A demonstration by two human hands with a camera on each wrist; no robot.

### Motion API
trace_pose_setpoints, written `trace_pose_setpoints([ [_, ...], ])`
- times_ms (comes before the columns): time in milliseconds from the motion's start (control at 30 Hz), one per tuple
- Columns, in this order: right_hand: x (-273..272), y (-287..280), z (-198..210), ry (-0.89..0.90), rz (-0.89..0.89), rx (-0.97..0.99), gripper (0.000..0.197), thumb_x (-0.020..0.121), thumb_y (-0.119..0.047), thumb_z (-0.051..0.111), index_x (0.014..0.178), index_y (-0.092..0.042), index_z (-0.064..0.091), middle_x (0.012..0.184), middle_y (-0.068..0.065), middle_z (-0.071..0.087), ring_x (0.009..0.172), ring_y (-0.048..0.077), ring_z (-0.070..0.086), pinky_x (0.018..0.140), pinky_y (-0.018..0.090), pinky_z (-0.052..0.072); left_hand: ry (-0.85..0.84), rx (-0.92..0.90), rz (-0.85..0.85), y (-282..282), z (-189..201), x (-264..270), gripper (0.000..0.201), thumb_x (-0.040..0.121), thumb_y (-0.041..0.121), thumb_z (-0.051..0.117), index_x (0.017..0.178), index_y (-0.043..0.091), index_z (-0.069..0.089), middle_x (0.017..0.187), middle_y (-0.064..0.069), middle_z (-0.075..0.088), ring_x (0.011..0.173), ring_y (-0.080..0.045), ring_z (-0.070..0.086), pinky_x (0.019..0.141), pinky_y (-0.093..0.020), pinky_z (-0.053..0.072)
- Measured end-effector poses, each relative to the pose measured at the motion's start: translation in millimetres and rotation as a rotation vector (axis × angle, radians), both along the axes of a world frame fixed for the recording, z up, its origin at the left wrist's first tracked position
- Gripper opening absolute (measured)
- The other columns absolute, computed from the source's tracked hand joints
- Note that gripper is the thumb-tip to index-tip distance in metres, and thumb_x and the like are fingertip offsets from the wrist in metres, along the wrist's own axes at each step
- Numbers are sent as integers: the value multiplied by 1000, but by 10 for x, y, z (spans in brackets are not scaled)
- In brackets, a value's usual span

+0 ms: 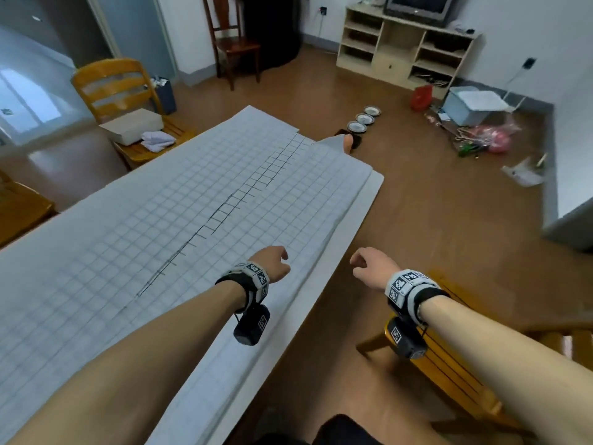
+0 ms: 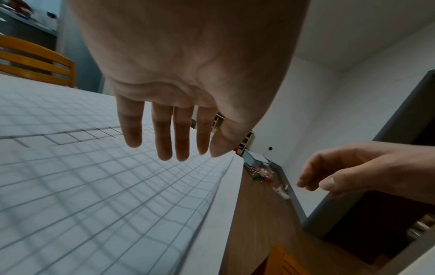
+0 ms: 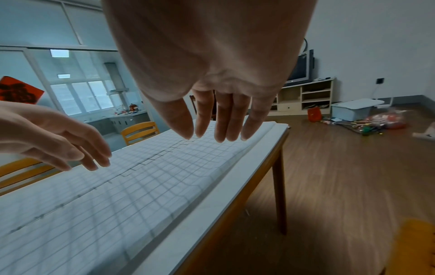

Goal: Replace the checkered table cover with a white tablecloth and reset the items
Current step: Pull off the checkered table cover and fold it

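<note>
The checkered table cover (image 1: 160,220), white with a thin grey grid, lies over the long table (image 1: 359,216); its right edge stops short of the bare white tabletop rim. My left hand (image 1: 277,260) hovers above the cover near that right edge, fingers straight and holding nothing (image 2: 169,150). My right hand (image 1: 364,261) hangs just past the table edge over the floor, fingers relaxed and empty (image 3: 212,134). A crumpled white cloth (image 1: 158,140) sits on the far yellow chair. Three plates (image 1: 365,118) stand in a row on the floor beyond the table.
A yellow chair (image 1: 109,88) at the far left carries a pale box (image 1: 131,125). Another yellow chair (image 1: 449,364) stands close at my right. A shelf unit (image 1: 401,49), a storage bin (image 1: 468,104) and floor clutter (image 1: 481,139) fill the far right.
</note>
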State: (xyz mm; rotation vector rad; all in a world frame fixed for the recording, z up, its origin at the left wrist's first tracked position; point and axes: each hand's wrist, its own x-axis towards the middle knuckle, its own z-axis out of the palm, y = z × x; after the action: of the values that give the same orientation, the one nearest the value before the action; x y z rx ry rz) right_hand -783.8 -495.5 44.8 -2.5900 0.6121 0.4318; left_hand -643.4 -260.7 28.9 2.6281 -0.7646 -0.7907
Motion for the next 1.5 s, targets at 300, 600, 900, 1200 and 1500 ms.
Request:
trace_pose_setpoints([
  [300,419,-1441,-436,59,-92,23,27,87,-25,57,114,-29,60,121,-6,57,113,18,56,95,36,48,23,75,-109,-1543,-225,737,45,91,27,54,135,19,52,139,-5,53,123,-23,54,100,-37,46],
  [600,1201,-3045,-531,66,-53,74,23,87,-24,56,109,-29,59,121,-3,58,112,18,56,96,37,47,0,86,-78,-3015,-133,1307,44,90,27,55,133,17,53,136,-6,56,120,-23,55,99,-36,46],
  [900,2034,-4080,-849,76,-106,100,25,91,-19,60,116,-17,63,121,4,59,112,22,57,94,31,42,67,168,-78,-3929,-449,2166,46,91,29,55,135,18,51,138,-5,54,121,-24,54,98,-37,46],
  [1200,2985,-4822,-1027,195,-86,86,20,90,-16,58,109,-20,62,114,0,59,109,20,58,93,31,45,170,114,-37,-4793,-952,3155,45,94,24,50,138,14,49,141,-9,46,122,-28,52,94,-35,44],
  [1500,3899,-5229,-1239,203,-107,153,19,93,-18,60,111,-18,63,118,-1,62,111,19,58,97,32,46,135,35,101,-4941,-1303,3377,39,90,17,52,128,14,51,132,-9,45,118,-29,43,93,-41,45],
])
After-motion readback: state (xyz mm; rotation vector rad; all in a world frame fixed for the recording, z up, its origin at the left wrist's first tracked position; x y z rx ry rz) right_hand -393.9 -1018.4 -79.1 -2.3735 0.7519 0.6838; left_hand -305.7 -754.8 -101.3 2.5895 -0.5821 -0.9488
